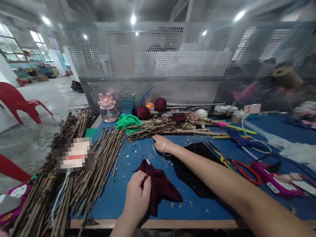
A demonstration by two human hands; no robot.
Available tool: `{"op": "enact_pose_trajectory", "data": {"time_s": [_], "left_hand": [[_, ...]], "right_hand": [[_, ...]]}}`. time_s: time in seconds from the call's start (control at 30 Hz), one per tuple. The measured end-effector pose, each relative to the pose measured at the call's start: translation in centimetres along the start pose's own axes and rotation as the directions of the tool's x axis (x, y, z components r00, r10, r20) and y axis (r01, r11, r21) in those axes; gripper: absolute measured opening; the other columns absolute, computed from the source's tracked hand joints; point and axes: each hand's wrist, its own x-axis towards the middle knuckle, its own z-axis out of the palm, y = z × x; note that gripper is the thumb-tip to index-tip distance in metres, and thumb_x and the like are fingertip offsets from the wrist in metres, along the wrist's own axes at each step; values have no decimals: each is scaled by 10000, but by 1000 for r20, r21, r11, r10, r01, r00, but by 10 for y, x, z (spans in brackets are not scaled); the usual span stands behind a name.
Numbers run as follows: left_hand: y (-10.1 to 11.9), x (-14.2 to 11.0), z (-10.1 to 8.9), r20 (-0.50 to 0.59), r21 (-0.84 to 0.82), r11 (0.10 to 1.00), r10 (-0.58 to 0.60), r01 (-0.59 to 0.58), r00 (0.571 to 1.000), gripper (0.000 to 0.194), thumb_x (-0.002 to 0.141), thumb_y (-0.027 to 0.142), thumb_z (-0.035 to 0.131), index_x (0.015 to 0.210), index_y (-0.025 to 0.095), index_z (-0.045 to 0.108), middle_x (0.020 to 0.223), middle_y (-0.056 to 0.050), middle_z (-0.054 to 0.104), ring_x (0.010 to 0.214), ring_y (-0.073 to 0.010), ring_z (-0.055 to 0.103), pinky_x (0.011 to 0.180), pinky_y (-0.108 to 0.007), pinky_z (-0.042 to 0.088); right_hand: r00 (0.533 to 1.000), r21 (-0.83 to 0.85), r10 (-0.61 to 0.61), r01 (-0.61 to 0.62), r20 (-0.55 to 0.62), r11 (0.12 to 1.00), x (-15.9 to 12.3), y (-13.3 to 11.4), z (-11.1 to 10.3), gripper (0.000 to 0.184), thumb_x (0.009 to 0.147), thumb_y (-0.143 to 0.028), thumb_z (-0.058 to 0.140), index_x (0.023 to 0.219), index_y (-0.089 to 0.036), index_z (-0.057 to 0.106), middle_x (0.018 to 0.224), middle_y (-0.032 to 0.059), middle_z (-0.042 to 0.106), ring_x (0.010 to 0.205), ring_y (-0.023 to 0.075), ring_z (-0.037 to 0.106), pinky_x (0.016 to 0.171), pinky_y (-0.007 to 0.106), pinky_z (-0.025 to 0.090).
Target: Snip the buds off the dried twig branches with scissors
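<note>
My left hand (138,193) is closed on a dark red cloth piece (164,188), pinching it near its upper left edge. The cloth hangs in loose, pointed folds over the blue table near its front edge. My right hand (162,143), with a bracelet at the wrist, reaches across to the front of a pile of dried twigs (158,126). Its fingers are partly stretched out and nothing shows in them; the fingertips are small and hard to make out. Beneath my right forearm lies a black cloth or sheet (192,171).
Bundles of long dry stems (101,165) cover the left side. To the right lie red-handled scissors (245,171), a blue glue gun (244,140), a purple power strip (276,181) and cables. Dark red yarn balls (143,113), green cloth (127,123) and a pink-lidded bottle (108,107) stand behind.
</note>
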Motion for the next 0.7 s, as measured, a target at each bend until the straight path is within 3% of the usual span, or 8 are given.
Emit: {"op": "enact_pose_trajectory", "data": {"time_s": [0.13,0.3,0.4,0.5,0.7], "left_hand": [[0,0,0,-2,-6,1000,-3,3,1000,248,864,261,338,662,190,464,693,-36,531,684,-156,500,657,-267,374],[0,-1,0,-11,31,1000,-5,5,1000,248,859,260,351,637,189,438,654,-22,502,653,-148,476,618,-255,352],[0,-1,-1,-13,31,999,-6,6,1000,245,860,251,353,638,188,433,657,-20,502,652,-144,471,620,-253,350],[1,0,-1,-6,26,1000,-6,6,1000,248,862,251,347,638,190,434,658,-23,504,660,-147,478,624,-258,352],[0,-1,0,-6,34,999,-2,3,1000,247,858,240,352,633,188,440,666,-28,513,660,-149,475,619,-261,342]], "right_hand": [[995,25,-95,96,-15,995,-2,-5,-6,336,769,-117,467,1047,-207,633,1120,47,628,1055,179,548,896,225,378],[993,25,-60,63,-105,998,12,-3,-9,345,813,-271,468,1112,-147,587,1096,95,629,999,207,573,843,262,414],[985,23,-132,136,-114,991,20,-10,-6,383,742,-178,547,1123,-172,577,1078,54,638,972,172,579,830,217,406],[972,6,-218,220,-88,976,28,-10,-10,429,689,-36,521,1068,-216,611,924,4,678,858,133,603,759,184,409],[956,-78,-285,280,-62,957,38,12,-33,359,631,2,538,899,-193,676,842,40,674,838,178,592,726,221,397]]}}
